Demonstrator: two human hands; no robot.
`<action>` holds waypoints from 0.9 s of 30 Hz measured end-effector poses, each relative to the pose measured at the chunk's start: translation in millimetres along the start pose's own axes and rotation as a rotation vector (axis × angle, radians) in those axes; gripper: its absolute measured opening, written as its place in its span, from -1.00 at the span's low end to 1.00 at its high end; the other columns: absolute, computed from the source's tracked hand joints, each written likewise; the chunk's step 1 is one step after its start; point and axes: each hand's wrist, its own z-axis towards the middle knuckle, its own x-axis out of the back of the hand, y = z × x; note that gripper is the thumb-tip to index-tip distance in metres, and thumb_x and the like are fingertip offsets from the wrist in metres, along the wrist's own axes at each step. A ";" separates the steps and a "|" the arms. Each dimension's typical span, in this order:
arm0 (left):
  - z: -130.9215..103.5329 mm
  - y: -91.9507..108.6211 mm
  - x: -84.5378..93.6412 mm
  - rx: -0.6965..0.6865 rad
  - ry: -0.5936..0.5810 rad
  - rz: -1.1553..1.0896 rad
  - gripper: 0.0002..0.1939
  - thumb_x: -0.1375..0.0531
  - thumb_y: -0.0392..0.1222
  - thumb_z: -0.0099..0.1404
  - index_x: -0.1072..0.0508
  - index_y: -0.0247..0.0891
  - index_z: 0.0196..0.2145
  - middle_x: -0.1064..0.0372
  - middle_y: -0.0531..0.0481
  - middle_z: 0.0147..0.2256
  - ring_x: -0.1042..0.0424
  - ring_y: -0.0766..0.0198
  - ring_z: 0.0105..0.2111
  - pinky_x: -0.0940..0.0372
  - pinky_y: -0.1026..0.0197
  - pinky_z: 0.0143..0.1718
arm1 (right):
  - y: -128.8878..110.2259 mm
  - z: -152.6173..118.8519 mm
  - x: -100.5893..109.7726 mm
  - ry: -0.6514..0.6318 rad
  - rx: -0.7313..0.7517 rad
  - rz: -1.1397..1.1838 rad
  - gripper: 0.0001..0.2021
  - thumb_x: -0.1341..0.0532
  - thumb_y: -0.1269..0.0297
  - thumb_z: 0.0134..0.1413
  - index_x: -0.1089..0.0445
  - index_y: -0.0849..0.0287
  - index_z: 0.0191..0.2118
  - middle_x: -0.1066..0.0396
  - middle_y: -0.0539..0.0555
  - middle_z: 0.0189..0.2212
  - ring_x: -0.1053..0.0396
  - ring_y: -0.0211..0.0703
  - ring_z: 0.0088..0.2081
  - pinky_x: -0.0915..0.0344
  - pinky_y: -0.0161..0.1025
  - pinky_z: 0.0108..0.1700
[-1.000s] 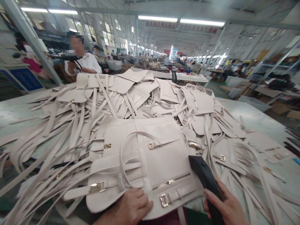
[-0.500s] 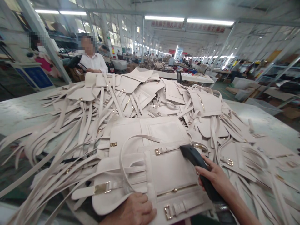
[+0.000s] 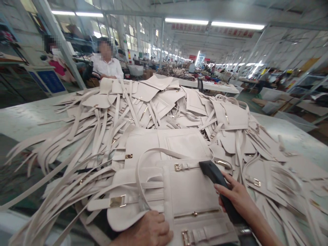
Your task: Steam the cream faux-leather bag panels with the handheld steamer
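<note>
A cream leather bag piece [image 3: 194,191] lies flat before me, with gold buckles, a gold zip and a rounded flap. At its lower left edge, the fingers of my left hand [image 3: 147,230] are curled round the leather. My right hand [image 3: 234,198] is wrapped round a black curved handheld tool [image 3: 217,177] with a flat nozzle-like head. The tool's head is against or just over the upper strap, right of a small gold buckle [image 3: 177,167]; I cannot tell whether it touches. A thin loop strap [image 3: 139,174] arches over the piece's left part.
A heap of similar cream bag pieces [image 3: 159,90] covers the middle of the pale table [image 3: 20,119]. Long loose straps [image 3: 58,191] hang over the left front edge. More buckled pieces [image 3: 258,171] lie at right. A person in a white shirt [image 3: 110,68] is beyond the table.
The view has turned slightly left, so everything sits further right in the picture. The tool's head is a little nearer the small buckle. Both hands keep their holds.
</note>
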 end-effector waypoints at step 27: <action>-5.0 5.0 -2.2 0.050 0.083 0.074 -0.87 -0.18 -0.25 0.17 -0.24 -0.27 -0.42 -0.20 0.10 -0.54 -0.17 0.32 -0.49 0.05 0.20 -0.54 | 17.1 21.6 -12.6 0.239 0.052 0.002 -0.30 -0.24 0.02 -0.18 -0.02 0.10 0.11 -0.31 -0.12 -0.77 -0.26 -0.19 -0.73 -0.20 -0.34 -0.71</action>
